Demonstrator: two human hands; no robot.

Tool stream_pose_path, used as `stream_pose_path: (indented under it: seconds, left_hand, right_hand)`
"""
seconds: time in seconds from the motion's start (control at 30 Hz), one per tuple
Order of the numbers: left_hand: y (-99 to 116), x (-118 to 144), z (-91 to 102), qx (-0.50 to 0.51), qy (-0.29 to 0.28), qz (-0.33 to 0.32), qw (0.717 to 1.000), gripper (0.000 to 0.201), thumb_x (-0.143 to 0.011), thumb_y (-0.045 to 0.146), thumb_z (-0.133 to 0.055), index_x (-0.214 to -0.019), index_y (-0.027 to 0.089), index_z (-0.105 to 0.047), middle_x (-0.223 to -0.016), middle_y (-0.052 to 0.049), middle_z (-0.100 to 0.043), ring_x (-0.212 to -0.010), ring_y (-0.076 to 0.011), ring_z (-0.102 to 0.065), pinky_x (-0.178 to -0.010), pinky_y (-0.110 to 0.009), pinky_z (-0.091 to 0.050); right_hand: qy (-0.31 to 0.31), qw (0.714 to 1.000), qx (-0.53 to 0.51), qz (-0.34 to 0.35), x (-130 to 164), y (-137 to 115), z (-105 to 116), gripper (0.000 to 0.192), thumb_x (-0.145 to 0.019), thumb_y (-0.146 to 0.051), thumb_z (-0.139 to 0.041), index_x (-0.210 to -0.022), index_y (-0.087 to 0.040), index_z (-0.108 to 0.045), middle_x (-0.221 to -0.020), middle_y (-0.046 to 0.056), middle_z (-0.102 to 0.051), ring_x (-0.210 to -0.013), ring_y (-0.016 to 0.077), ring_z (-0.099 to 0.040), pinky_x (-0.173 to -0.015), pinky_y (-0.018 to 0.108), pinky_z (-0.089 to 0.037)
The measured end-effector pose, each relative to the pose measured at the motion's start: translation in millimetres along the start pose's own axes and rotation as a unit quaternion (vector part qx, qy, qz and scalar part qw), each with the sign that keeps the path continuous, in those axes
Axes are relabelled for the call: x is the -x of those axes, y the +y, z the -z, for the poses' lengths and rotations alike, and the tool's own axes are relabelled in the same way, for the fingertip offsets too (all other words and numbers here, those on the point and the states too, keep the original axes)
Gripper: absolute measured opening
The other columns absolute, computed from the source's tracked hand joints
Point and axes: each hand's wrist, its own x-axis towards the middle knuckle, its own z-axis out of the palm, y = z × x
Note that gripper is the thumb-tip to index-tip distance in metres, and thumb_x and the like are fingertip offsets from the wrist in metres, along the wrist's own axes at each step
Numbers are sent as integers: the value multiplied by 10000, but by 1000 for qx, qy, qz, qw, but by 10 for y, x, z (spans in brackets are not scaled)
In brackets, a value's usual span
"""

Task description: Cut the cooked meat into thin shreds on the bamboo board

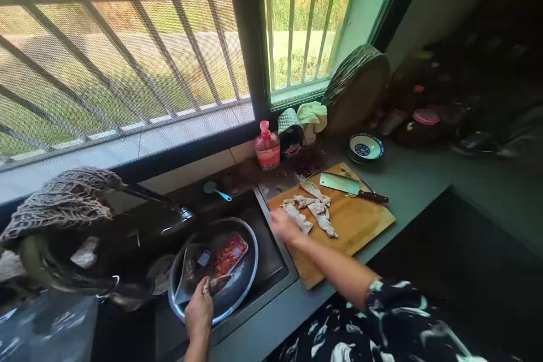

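Left hand: my left hand (pixel 198 312) grips the near rim of the metal basin (pixel 250 263), fingers curled over its edge.
Right hand: my right hand (pixel 285 226) lies on the near-left part of the cutting board (pixel 360 223), touching the meat strips (pixel 311 212); I cannot tell whether the fingers have closed on a strip.
Meat strips: pale pieces spread across the board's left half, between my right hand and the cleaver (pixel 350 186).
Cleaver: lying flat on the board's far side, dark handle pointing right.
Basin: sits in the sink (pixel 275 260), holding a plastic tray with red contents (pixel 229 254).
Desk: grey-green desk (pixel 418 181), board set just right of the sink; blue-patterned bowl (pixel 365 147) beyond the board.
Sill side: pink soap bottle (pixel 267 147) and cloths (pixel 303 119) under the barred window (pixel 127 51).
Room: daylight from the window; right-hand corner dark, contents indistinct.
Left of sink: dark wok (pixel 85 260) with a netted cloth (pixel 63 198) above it.
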Motion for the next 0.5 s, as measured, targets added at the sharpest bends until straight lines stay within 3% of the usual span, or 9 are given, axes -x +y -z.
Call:
stream_pose_path:
  seconds: [0.07,0.1,0.17,0.23,0.3,0.4,0.43,0.5]
  left_hand:
    - [184,90,-12,-5,-8,-8,1000,238,-735,341,-517,-932,275,-633,-697,-31,-628,-668,-239,-585,-661,-337,-449]
    - [306,155,-32,3,-16,-23,1000,261,-756,364,-496,-971,274,-615,-743,-29,-635,-710,-233,-588,-670,-322,-447]
    - [605,319,-117,47,-28,-67,996,288,-780,400,-470,-1009,274,-589,-834,-19,-637,-790,-214,-585,-695,-292,-443]
    - [957,523,-281,124,-49,-117,984,299,-776,426,-480,-995,253,-587,-896,-19,-632,-858,-198,-574,-739,-266,-437]
    - [1319,761,-537,240,-121,-158,950,328,-770,433,-492,-985,201,-577,-919,-42,-628,-878,-185,-571,-788,-258,-426]
    - [1760,1143,-1044,359,-255,-137,887,355,-767,414,-498,-983,139,-559,-902,-85,-629,-805,-189,-589,-745,-284,-453]
    - [1856,1260,-1215,360,-286,-132,878,329,-777,385,-490,-989,143,-560,-930,-88,-622,-814,-189,-585,-757,-297,-450]
    - [1962,1451,-1499,297,-311,-140,892,223,-746,293,-545,-909,154,-607,-894,-84,-625,-831,-201,-575,-807,-330,-426]
  right_hand:
    - [86,973,71,-203,114,763,490,297,-854,-235,-340,-996,-172,-593,-959,86,-543,-824,159,-508,-722,243,-380]
    - [108,959,88,-247,182,1146,700,339,-866,-231,-300,-1032,-124,-575,-992,134,-518,-840,186,-503,-715,275,-379]
    - [153,930,139,-304,302,1800,991,359,-862,-294,-327,-1057,-109,-566,-1018,166,-486,-881,226,-488,-708,303,-375]
    - [156,927,178,-290,362,2218,1098,349,-861,-336,-339,-1024,-156,-590,-995,136,-490,-869,216,-492,-698,291,-371]
    - [145,934,208,-250,349,2402,1073,332,-855,-354,-361,-995,-176,-604,-975,113,-495,-860,195,-493,-709,271,-365]
    - [139,939,242,-198,245,2443,954,312,-838,-342,-411,-989,-145,-600,-988,117,-491,-883,190,-481,-740,258,-352]
    - [136,940,249,-188,205,2443,923,299,-835,-324,-419,-982,-136,-599,-989,120,-493,-883,192,-480,-740,258,-351]
    - [125,942,256,-174,131,2466,899,265,-832,-267,-417,-960,-126,-601,-975,124,-504,-858,193,-488,-720,260,-354]
